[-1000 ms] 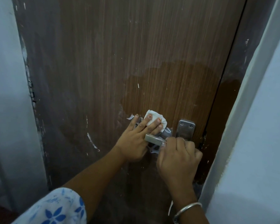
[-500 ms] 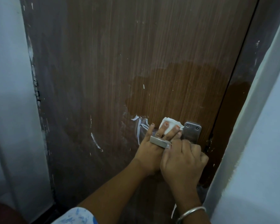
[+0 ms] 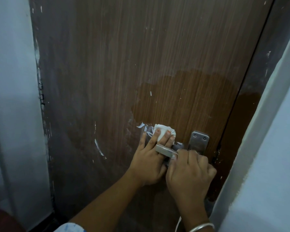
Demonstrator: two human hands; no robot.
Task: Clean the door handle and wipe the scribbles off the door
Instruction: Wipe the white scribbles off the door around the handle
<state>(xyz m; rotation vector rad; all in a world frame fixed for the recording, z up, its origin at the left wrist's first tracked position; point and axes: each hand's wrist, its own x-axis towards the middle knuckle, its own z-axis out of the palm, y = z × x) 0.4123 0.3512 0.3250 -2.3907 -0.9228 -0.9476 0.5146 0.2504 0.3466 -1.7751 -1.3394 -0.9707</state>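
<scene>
Door handle, a flat brushed-metal lever at five o'clock on the door, is gripped by the curled right hand. The left hand, fingers straight, presses a crumpled white tissue onto white scribbles at the lever's eleven o'clock. The door is brown wood-grain laminate.

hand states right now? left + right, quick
Left hand: open, straight fingers pressing the white tissue flat on the door.
Right hand: closed, fingers curled round the door handle.
</scene>
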